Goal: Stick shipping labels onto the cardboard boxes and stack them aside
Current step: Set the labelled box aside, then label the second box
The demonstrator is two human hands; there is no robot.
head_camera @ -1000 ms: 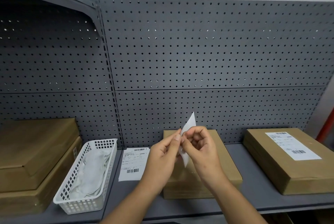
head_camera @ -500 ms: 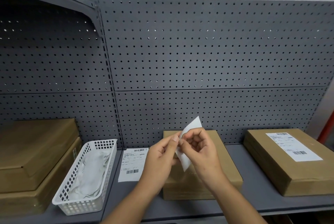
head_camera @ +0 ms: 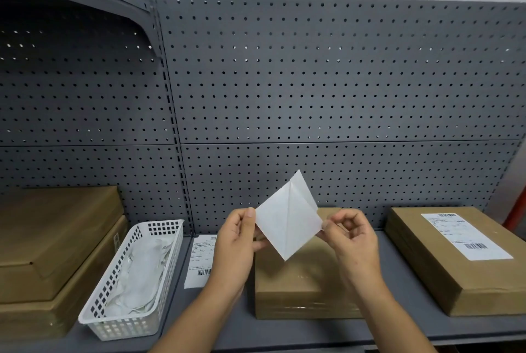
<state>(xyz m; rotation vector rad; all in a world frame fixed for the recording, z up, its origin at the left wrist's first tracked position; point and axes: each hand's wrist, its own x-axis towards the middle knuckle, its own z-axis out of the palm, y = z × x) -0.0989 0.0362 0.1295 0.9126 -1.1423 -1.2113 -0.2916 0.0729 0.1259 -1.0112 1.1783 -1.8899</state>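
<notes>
1. On a grey metal shelf (head_camera: 284, 330), against a grey perforated steel back panel (head_camera: 313, 82) under a pale wall: a stack of plain brown cardboard boxes (head_camera: 57, 238) far left, a white plastic lattice basket (head_camera: 122, 327) of crumpled whitish sheets beside it, then a printed white label (head_camera: 200, 256) lying flat.
2. At centre, a flat unlabelled brown cardboard box (head_camera: 301, 287); well to its right, a brown cardboard box with a white shipping label stuck on top (head_camera: 427, 267).
3. Above the centre box and apart from it: a blank-sided white label sheet (head_camera: 287, 224), held up diamond-wise between the two hands.
4. Left hand (head_camera: 233, 244) pinching the sheet's left corner between thumb and fingers; right hand (head_camera: 351, 241) pinching the right corner with thumb and forefinger, other fingers curled.
</notes>
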